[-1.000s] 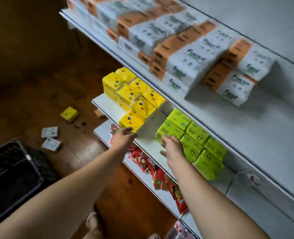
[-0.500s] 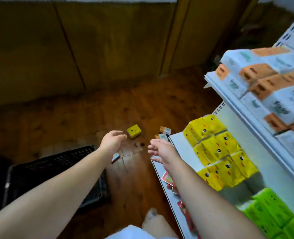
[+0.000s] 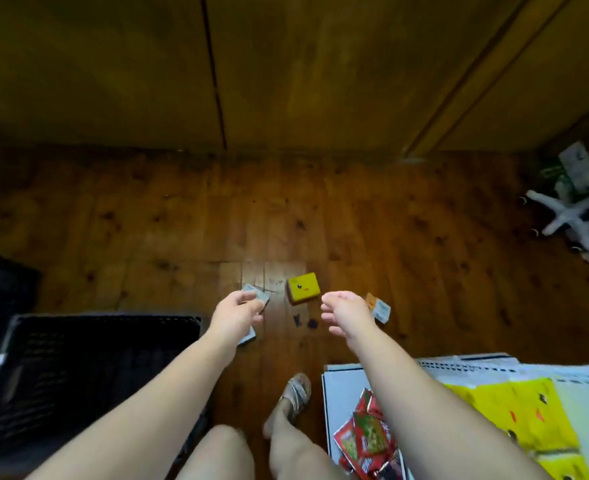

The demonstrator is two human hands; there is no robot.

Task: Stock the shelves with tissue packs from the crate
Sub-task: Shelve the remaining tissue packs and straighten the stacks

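Note:
A yellow tissue pack [image 3: 303, 287] with a face print lies on the wooden floor between my hands. My left hand [image 3: 236, 315] hovers over two small white packs [image 3: 256, 295], fingers loosely curled, holding nothing. My right hand [image 3: 345, 313] reaches out beside the yellow pack, fingers relaxed and empty. A white-and-orange pack [image 3: 378, 308] lies just right of that hand. The black crate [image 3: 78, 379] stands at lower left. Yellow packs [image 3: 514, 414] sit on the shelf at lower right.
The white shelf edge [image 3: 341, 386] juts in at lower right with red snack packets [image 3: 365, 434] on a lower level. My sandalled foot [image 3: 296, 393] stands between crate and shelf. A wooden wall [image 3: 286, 74] closes the far side. White clutter [image 3: 577, 206] lies at the right.
My view has swung away from the shelves to the floor. Both hands left the shelf packs and now reach out low over the loose packs on the floor.

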